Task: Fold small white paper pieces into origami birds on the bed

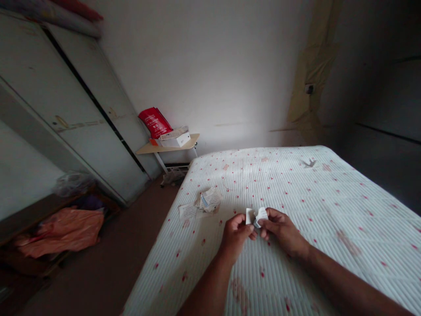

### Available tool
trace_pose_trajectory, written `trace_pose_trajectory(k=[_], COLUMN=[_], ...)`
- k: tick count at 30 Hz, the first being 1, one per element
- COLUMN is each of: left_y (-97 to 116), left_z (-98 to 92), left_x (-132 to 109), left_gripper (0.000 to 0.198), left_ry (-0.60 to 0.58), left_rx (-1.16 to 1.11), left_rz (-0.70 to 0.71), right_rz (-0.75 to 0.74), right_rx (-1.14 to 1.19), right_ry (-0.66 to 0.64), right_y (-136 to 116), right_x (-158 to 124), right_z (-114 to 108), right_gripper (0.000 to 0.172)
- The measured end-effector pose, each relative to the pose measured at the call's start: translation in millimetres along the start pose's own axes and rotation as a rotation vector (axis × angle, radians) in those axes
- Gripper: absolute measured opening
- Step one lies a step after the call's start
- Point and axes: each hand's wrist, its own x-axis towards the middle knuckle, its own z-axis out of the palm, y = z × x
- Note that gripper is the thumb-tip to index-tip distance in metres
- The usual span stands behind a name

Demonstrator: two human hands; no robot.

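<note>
Both hands are close together above the bed (283, 272), each pinching white paper. My left hand (235, 235) grips a small flat piece of paper (250, 216) between thumb and fingers. A crumpled or torn piece of paper (262, 213) is held in my right hand (281, 229). I cannot tell whether the two pieces are still joined; something darker shows between them. Left of my hands, a loose pile of printed paper pieces (210, 199) lies on the bed.
A grey-white paper scrap (309, 163) lies at the bed's far right. Beyond the far left corner, a small table (148, 149) bears a red bag (155, 122) and a white box (176, 139). A wardrobe (98, 127) and an orange cloth (66, 230) are at left.
</note>
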Motion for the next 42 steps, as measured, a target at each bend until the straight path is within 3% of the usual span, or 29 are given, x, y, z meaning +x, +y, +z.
trace_pose_trajectory(k=[11, 20, 31, 42], left_y=[-0.7, -0.2, 0.3, 0.1], left_z=[5.2, 6.6, 8.0, 7.7], left_x=[1.5, 1.3, 0.9, 0.4], left_gripper=[0.010, 0.009, 0.013, 0.008], left_ry=[0.245, 0.267, 0.236, 0.239], left_rx=[0.051, 0.060, 0.044, 0.065], left_rz=[-0.013, -0.021, -0.015, -0.023], right_rz=[0.014, -0.023, 0.019, 0.079], right_rx=[0.036, -0.067, -0.081, -0.105], right_ry=[-0.092, -0.070, -0.061, -0.104], right_y=[-3.4, -8.4, -4.8, -4.2], right_x=[0.5, -0.9, -0.2, -0.6], right_z=[4.0, 2.3, 2.8, 2.9], right_gripper=[0.024, 0.014, 0.019, 0.014])
